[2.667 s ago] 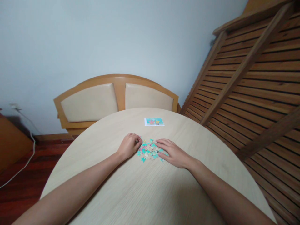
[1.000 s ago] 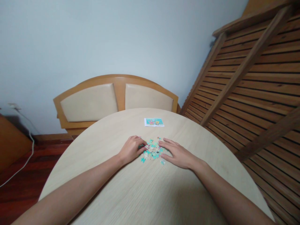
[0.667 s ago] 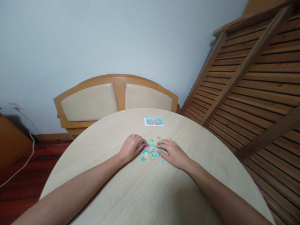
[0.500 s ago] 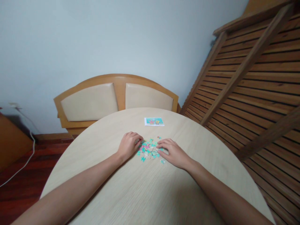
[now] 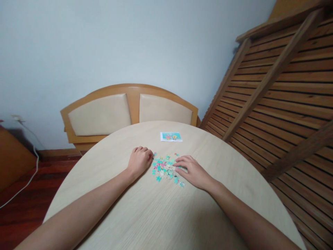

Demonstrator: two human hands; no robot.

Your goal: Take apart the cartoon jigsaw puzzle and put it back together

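A loose heap of jigsaw puzzle pieces (image 5: 163,169), teal, pink, white and yellow, lies on the round table (image 5: 125,215). At the heap's left edge my left hand (image 5: 140,159) is closed, its fingers curled under. What it may hold is hidden; a small piece (image 5: 155,153) shows right beside its fingertips. My right hand (image 5: 191,170) rests at the heap's right side, fingers stretched out and thumb apart, the fingertips at the outer pieces. Beyond the heap lies a small picture card (image 5: 171,136) with pink and yellow cartoon figures on teal.
Past the table's far edge stands a wooden headboard (image 5: 133,104) with two cream padded panels, against a pale wall. A slatted wooden frame (image 5: 273,86) leans along the right. On the left, a white cable (image 5: 36,170) runs down to the dark red floor.
My left hand has drawn back left from the heap and its fingers have curled in. Several pieces on the heap's left and lower right have shifted. My right hand is nearly still.
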